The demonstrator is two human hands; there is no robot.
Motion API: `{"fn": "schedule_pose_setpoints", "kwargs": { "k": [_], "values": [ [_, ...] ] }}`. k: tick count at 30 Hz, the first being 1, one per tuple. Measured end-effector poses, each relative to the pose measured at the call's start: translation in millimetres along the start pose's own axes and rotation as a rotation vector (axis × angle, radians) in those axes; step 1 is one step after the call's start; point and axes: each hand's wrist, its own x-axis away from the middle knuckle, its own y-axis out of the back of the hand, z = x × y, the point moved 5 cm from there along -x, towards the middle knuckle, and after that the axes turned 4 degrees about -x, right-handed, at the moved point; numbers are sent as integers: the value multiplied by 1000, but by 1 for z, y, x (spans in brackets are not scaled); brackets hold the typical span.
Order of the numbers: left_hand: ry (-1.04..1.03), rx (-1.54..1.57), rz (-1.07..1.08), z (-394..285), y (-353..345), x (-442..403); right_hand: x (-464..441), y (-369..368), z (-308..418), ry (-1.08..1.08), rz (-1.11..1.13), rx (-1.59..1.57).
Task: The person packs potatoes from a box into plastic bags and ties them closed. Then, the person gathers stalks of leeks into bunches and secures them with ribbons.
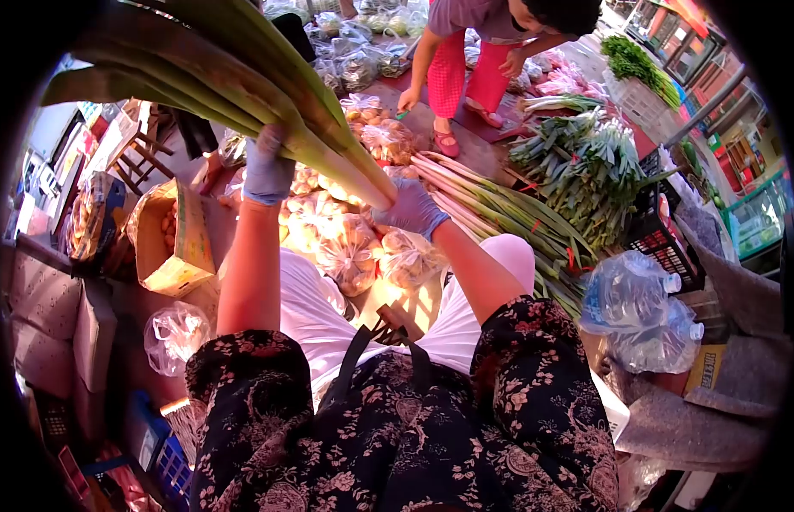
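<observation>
A bunch of thick leeks (320, 141) slants across in front of me, its broad green leaves at the upper left and its pale stalk ends at the lower right. My left hand (269, 166), in a thin bluish glove, is closed around the leaf part. At the pale ends, my gloved right hand (410, 209) grips the stalks. Some fingers of both hands are hidden by the leeks. Just below, between my knees, are several clear bags of round, light brown produce (346, 252). More long leeks (508, 213), tied with red bands, lie right of my right hand.
Ahead, a person in pink trousers (448, 81) bends over the ground. Leafy green bunches (576, 162) and a black crate (670, 230) are at the right, near large plastic bottles (636, 299). An open carton (188, 256) and a wooden stool (141, 154) stand left.
</observation>
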Motion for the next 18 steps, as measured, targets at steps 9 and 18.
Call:
{"fn": "schedule_pose_setpoints", "kwargs": {
  "k": [9, 18],
  "values": [
    [158, -7, -3, 30, -11, 7, 3, -42, 6, -348, 483, -561],
    [105, 76, 1, 21, 9, 9, 38, -42, -24, -360, 605, -589]
  ]
}}
